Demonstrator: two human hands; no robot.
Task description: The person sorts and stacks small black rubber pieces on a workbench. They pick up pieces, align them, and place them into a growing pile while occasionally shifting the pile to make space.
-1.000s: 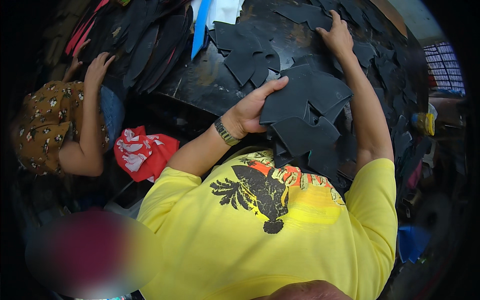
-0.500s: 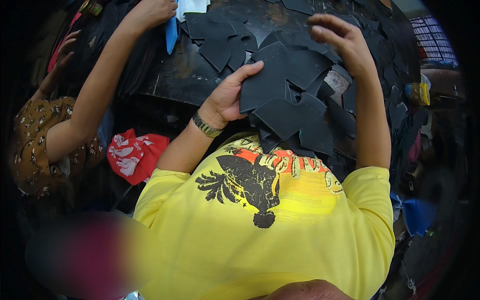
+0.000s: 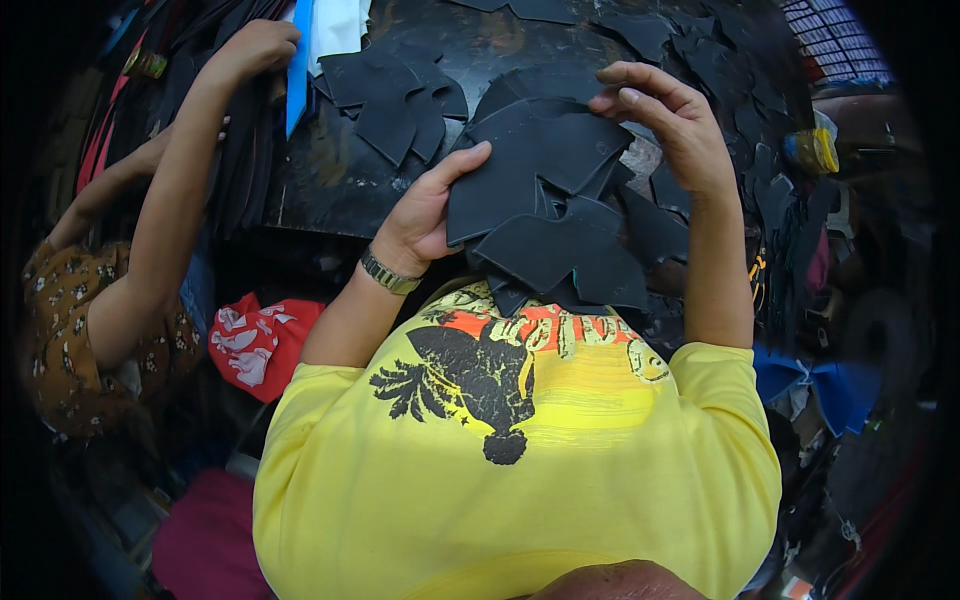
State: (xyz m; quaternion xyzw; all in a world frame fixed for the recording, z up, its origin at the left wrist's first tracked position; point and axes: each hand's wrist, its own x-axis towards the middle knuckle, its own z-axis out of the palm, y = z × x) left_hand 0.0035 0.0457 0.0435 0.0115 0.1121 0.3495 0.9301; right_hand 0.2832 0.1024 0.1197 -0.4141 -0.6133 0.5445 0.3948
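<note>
Now left hand (image 3: 425, 210), right hand (image 3: 670, 125) gripping stacked black cut pieces (image 3: 545, 215).

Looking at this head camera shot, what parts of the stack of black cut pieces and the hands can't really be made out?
- Head view: lower pieces of the black stack, covered by the top piece.
- Left hand: fingers hidden beneath the stack; only the thumb shows.
- Right hand: palm side faces away.
- Co-worker's hand: what it grips, lost among dark strips.

Red printed cloth (image 3: 255, 340), blue sheet (image 3: 297, 65) — perhaps a yellow-capped bottle (image 3: 812, 150).
</note>
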